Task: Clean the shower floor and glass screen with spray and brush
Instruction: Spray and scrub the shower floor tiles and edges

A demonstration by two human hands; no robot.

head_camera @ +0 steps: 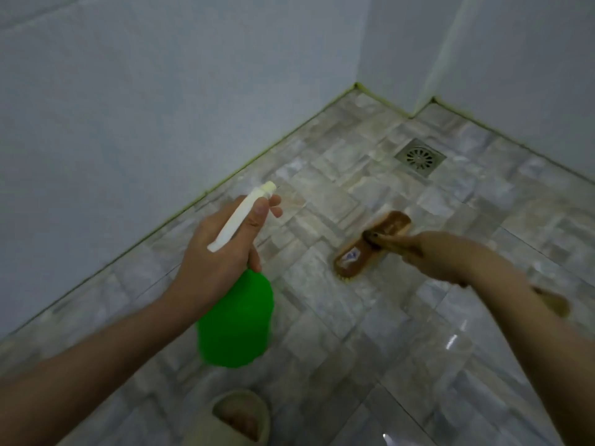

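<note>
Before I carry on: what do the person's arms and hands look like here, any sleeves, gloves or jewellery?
Both forearms are bare up to the frame edge, with no sleeves showing. The left hand and right hand wear no gloves, and no rings, watch or bracelet can be seen. The right hand is motion-blurred, so small details there cannot be told. A light-coloured slipper is on one foot.

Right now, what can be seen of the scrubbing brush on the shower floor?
The brush has a long brown head that looks wooden, with a small blue-and-white label near its nearer end and pale yellowish bristles showing underneath. It lies bristles-down on the marbled floor tiles, well short of the drain. A wooden-looking handle rises from its middle toward the camera, gripped by the right hand. Motion blur hides finer detail.
</note>
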